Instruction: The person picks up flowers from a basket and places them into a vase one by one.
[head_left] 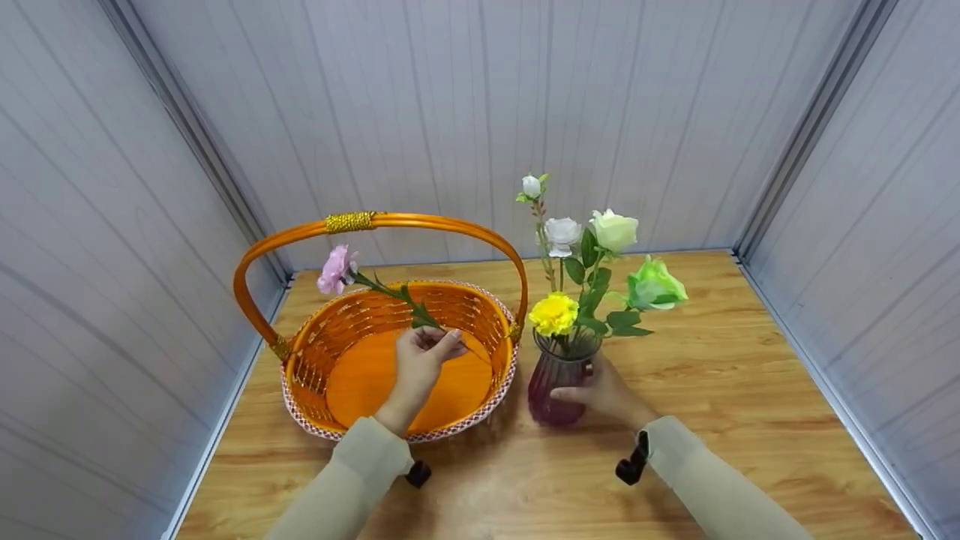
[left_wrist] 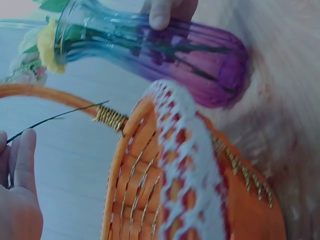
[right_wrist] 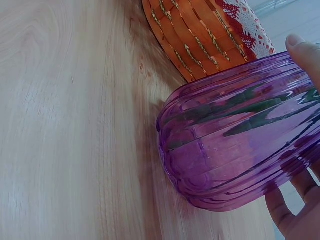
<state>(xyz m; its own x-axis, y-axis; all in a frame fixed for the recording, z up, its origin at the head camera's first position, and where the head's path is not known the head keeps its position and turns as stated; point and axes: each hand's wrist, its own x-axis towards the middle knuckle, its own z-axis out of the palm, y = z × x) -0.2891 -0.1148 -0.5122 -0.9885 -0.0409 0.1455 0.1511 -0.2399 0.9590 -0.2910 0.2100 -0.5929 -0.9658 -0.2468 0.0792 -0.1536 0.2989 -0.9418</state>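
A pink carnation on a green stem is pinched between the thumb and fingers of my left hand, above the orange wicker basket. Its bloom leans to the upper left and its bare stem end points toward the vase side. My right hand grips the ribbed glass vase, thumb on the near side and fingers round the other. The purple lower part of the vase shows stems inside. Out of its mouth rise a yellow carnation, white roses and a green rose.
An arched handle with gold wrapping spans the basket. White and red lace trim runs along the basket's rim. Basket and vase stand side by side on a wooden table, with pale panel walls on three sides.
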